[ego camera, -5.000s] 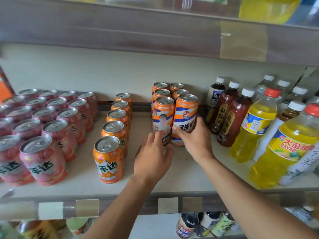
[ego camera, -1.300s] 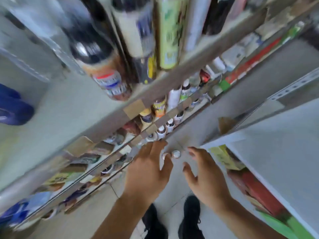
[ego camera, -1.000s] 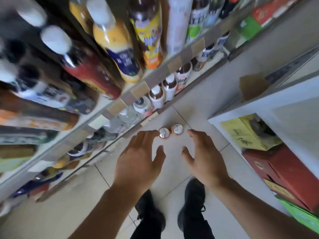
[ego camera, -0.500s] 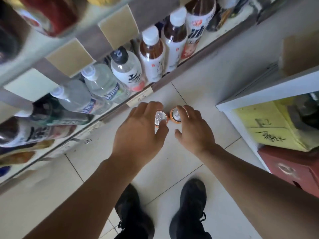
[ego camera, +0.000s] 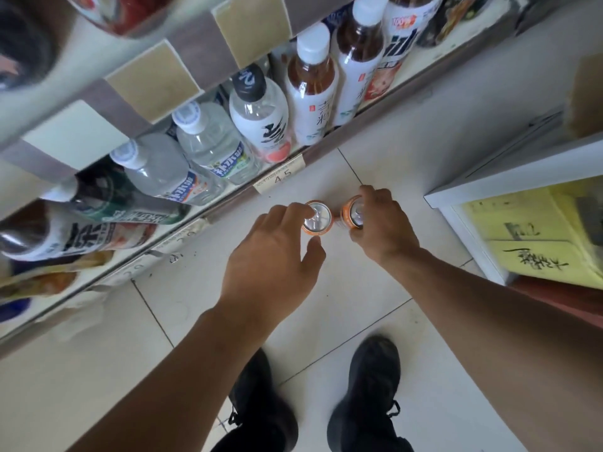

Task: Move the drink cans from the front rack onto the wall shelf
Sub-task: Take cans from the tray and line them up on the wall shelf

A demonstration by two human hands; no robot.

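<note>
Orange drink cans, two, upright on floor tiles, centre of frame, just beside bottom shelf edge.

Left can (ego camera: 317, 218): left hand (ego camera: 274, 252) over it, fingers on the silver lid, thumb beside the wall, grip closing, not clearly pinching. Right can (ego camera: 351, 213): tilted, right hand (ego camera: 381, 223) curled round its side. Judged stiff thin metal, smooth, weighty if full, dent-prone; best taken round the mid-wall. Bottom shelf (ego camera: 208, 216), upper left: water bottles (ego camera: 208, 148), tea bottles (ego camera: 311, 83). White rack (ego camera: 489, 177), right edge: yellow cartons (ego camera: 528, 236).
</note>
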